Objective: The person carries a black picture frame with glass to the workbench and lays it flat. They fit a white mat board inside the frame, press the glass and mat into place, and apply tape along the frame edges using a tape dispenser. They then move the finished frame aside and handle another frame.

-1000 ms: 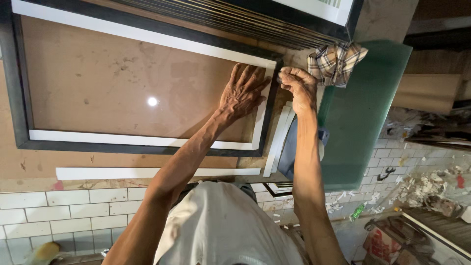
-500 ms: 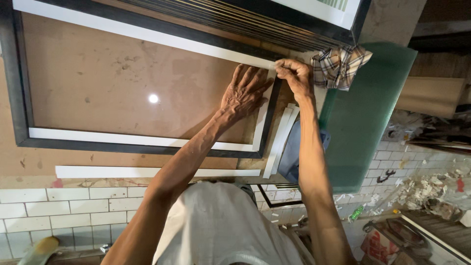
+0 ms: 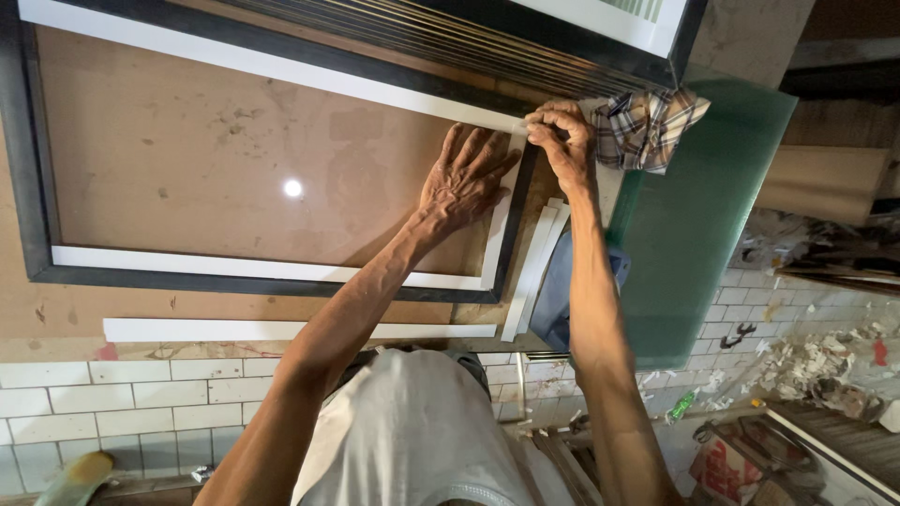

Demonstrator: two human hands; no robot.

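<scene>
So we've got this big black picture frame (image 3: pixel 28 169) lying face down on the desk (image 3: pixel 56 314), brown backing board (image 3: pixel 234 159) filling it, and white strips (image 3: pixel 262 66) running along the inside edges. The top strip's end sits right at the frame's far corner, and that's where both hands meet.

Our right hand (image 3: pixel 561 141) is pinched shut on the end of that top strip, fingertips bunched together and pressing it down at the corner. Our left hand (image 3: pixel 466 183) lies flat just beside it, fingers spread open on the board and the side strip (image 3: pixel 497 234), holding nothing, just pinning things down.

To do this bit well, we'd say: keep the left palm heavy so the board can't slide, and seat the strip end square into the corner before rubbing along its length, so it doesn't wander off the frame's lip.

Just past the right hand there's a checked cloth (image 3: pixel 647 126), touching the frame's corner area. Under the right forearm lie a couple of loose white strips (image 3: pixel 534 267) and something dark blue (image 3: pixel 562 300), with a green glass sheet (image 3: pixel 703 215) further out. Near our body another long white strip (image 3: pixel 281 330) rests along the desk edge. Above the hands, more stacked frames (image 3: pixel 422 37). Below: white tiled floor (image 3: pixel 141 394) with scraps.
</scene>
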